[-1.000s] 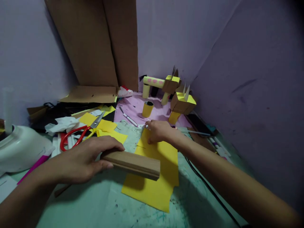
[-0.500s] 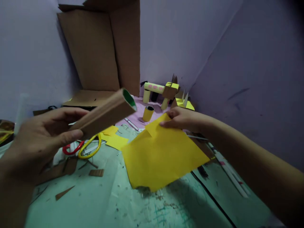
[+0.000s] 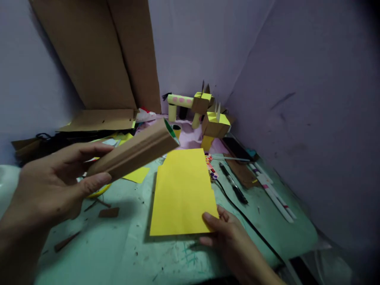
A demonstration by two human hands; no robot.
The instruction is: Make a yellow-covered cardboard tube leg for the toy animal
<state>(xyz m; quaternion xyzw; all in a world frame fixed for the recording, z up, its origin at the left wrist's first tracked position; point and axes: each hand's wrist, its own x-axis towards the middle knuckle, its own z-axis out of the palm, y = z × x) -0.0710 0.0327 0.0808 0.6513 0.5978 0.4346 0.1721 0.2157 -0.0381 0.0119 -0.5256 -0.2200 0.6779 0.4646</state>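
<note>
My left hand [image 3: 59, 178] is closed round the near end of a brown cardboard tube [image 3: 139, 148]. The tube is tilted, its far end raised to the right and showing a green inside. Between the thumb and fingers of my right hand [image 3: 228, 233] is the lower right corner of a yellow paper sheet [image 3: 184, 194]. The sheet lies nearly level over the table, its upper edges unevenly cut. Behind the tube's far end stands a small yellow tube [image 3: 176, 130], partly hidden. Under my left hand a yellow scissor handle [image 3: 99, 192] shows in part.
A cardboard animal figure [image 3: 181, 101] and a yellow-topped box head [image 3: 215, 124] stand at the back. To the right lie a black pen [image 3: 233, 184], a black cable [image 3: 249, 223] and white sticks [image 3: 274, 194]. Cardboard scraps [image 3: 109, 212] lie at left; a large cardboard piece [image 3: 89, 51] leans on the wall.
My right hand has moved from the sheet's top edge down to its lower right corner, and the sheet has turned. My left hand still holds the tube. The view has shifted right.
</note>
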